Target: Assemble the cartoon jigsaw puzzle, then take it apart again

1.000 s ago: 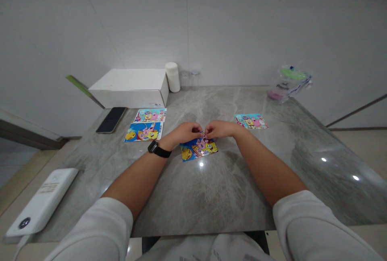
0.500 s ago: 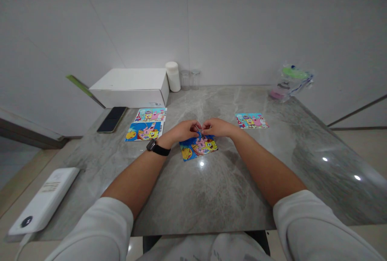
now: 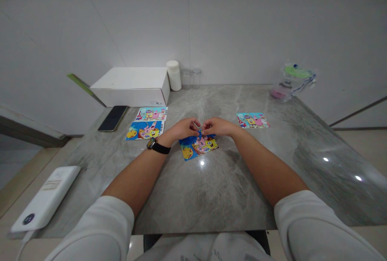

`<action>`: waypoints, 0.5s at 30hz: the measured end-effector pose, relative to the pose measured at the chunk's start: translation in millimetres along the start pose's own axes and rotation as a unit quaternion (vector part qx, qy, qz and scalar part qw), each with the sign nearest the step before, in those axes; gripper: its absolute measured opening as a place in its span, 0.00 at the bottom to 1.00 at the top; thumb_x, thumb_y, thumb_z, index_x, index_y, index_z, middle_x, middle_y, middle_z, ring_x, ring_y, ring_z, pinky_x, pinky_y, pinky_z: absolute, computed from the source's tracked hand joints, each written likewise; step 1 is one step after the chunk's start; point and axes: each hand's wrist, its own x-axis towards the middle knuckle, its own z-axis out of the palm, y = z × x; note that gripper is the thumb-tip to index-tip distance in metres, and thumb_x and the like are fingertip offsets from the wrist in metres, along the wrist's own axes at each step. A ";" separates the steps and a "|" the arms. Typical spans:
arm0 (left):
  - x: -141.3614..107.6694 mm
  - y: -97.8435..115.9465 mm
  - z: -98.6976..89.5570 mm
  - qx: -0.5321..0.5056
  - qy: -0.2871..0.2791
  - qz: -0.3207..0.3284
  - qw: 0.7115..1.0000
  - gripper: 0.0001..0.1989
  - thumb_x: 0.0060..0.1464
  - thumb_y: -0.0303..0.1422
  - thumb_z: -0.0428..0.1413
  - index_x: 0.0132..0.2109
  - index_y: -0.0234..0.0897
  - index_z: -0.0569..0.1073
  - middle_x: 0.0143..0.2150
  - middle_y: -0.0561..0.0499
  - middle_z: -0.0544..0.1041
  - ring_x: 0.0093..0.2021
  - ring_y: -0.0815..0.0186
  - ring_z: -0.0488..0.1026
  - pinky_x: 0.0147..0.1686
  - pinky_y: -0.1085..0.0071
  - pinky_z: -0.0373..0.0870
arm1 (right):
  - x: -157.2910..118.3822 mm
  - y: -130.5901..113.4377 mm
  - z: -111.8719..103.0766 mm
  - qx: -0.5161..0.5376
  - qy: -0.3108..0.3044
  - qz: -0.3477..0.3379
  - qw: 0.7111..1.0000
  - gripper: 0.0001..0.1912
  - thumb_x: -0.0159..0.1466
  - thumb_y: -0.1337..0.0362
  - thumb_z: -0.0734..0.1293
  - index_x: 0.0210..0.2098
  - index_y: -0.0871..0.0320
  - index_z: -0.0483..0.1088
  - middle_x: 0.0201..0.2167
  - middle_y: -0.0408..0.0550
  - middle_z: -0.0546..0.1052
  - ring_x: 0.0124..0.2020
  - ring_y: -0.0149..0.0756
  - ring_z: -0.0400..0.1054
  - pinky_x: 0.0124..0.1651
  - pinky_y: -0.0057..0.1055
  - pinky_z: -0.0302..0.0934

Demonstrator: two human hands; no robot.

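Left hand (image 3: 185, 128): forearm runs up and rightward from lower side of view; palm down, knuckles bent, thumb and fingertips grasping the card at its far edge.
Right hand (image 3: 219, 127): forearm slants up and leftward; wrist turned inward, fingers curled, thumb and fingertips grasping the same edge. Tips nearly meet those opposite; exact contact too small to tell.
Card (image 3: 198, 147): on the counter (image 3: 205, 200), in front of the person; long axis left to right, right end angled slightly away. Far edge partly hidden. Yellow character at right, round yellow shape at left, blue ground.
Markings: small print on front of box (image 3: 130, 77), lines of text on power bank (image 3: 46, 198), dark lettering on bag (image 3: 293, 83); none legible.
Watch (image 3: 151, 143): black band, on left wrist.
Prints: blue print (image 3: 145, 130) left of the card; cyan print (image 3: 253, 120) to the right, beyond right forearm.
Phone (image 3: 113, 118): face dark, near box.
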 end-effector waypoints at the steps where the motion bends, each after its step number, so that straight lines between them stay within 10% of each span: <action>1: 0.2 0.0 0.1 0.006 0.000 -0.001 1.000 0.19 0.49 0.29 0.65 0.50 0.37 0.74 0.36 0.51 0.83 0.34 0.64 0.80 0.33 0.72 0.71 | 0.1 1.1 -1.5 0.006 -0.006 -0.001 1.000 0.13 0.58 0.56 0.76 0.35 0.59 0.78 0.31 0.45 0.82 0.32 0.33 0.72 0.36 0.28 0.63; 10: 1.2 -1.3 -1.3 -0.029 -0.005 0.006 1.000 0.15 0.49 0.31 0.66 0.44 0.36 0.73 0.33 0.52 0.82 0.32 0.65 0.79 0.31 0.72 0.71 | 3.3 4.5 -7.5 -0.200 0.152 0.063 0.966 0.14 0.58 0.64 0.77 0.44 0.59 0.80 0.40 0.50 0.83 0.38 0.38 0.75 0.39 0.29 0.63; 15: 3.0 -5.4 -3.9 -0.079 -0.021 0.004 0.997 0.18 0.49 0.27 0.64 0.48 0.36 0.73 0.34 0.52 0.83 0.32 0.66 0.79 0.33 0.72 0.73 | 0.7 -3.1 0.5 -0.094 0.009 0.020 0.995 0.12 0.60 0.60 0.75 0.42 0.58 0.81 0.36 0.47 0.84 0.35 0.35 0.75 0.37 0.26 0.64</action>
